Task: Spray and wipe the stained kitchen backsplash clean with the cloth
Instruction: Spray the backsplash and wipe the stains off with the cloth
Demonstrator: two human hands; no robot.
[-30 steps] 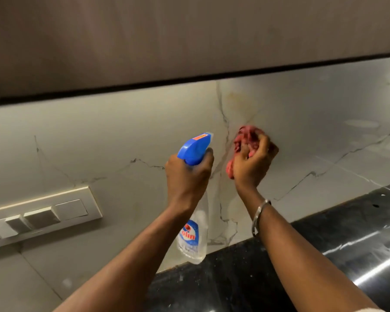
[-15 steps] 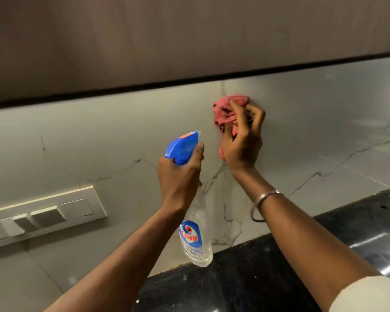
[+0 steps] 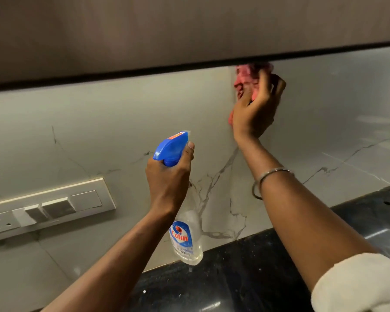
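Observation:
The pale marble-look backsplash runs across the view under a brown wall cabinet. My right hand presses a crumpled pink cloth against the backsplash right at its top edge, just below the cabinet. The cloth's upper part is blurred. My left hand grips the neck of a clear spray bottle with a blue trigger head, held upright in front of the wall, lower and to the left of the cloth. The nozzle points at the wall.
The cabinet underside hangs low over the wiping spot. A white switch and socket panel is fixed to the wall at the left. A black polished countertop runs along the bottom right. A metal bangle circles my right wrist.
My right hand has carried the cloth upward along the backsplash, from mid-height to the cabinet's lower edge. My left hand with the bottle has stayed nearly in place.

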